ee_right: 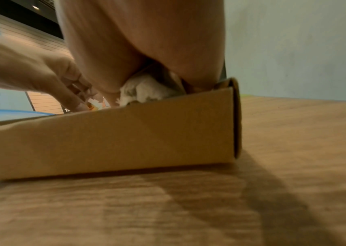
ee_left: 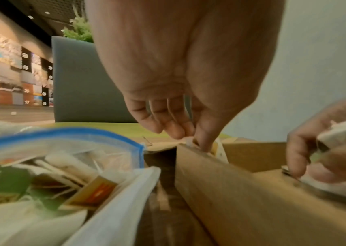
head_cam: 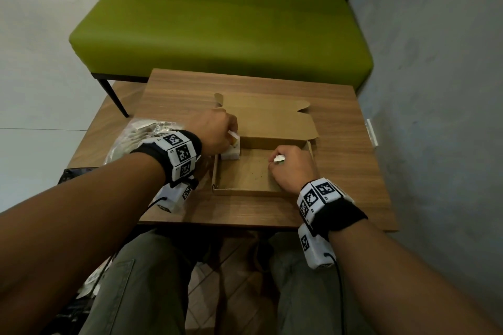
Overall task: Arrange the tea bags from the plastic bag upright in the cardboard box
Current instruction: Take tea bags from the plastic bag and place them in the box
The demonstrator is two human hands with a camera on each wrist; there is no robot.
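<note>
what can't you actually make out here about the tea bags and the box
- Tea bags in the cardboard box: head view, left hand covers most; count unclear.
- Right hand contents: its fingers hide all but a white bit.
- Box interior: right wrist view, near wall blocks it.
- Plastic bag labels: left wrist view, blurred.

Soft indoor light, dim and even, with wide-angle bending in every view.

The head view is staying fairly sharp, but the forearms are stretching large at its lower corners and the green sofa (head_cam: 220, 27) is bowing. In the left wrist view the plastic bag (ee_left: 58, 166) is showing blurred. In the right wrist view the cardboard box (ee_right: 109, 141) is casting a long dark shadow across the desk (ee_right: 294, 133), and both hands are looking smeared.
</note>
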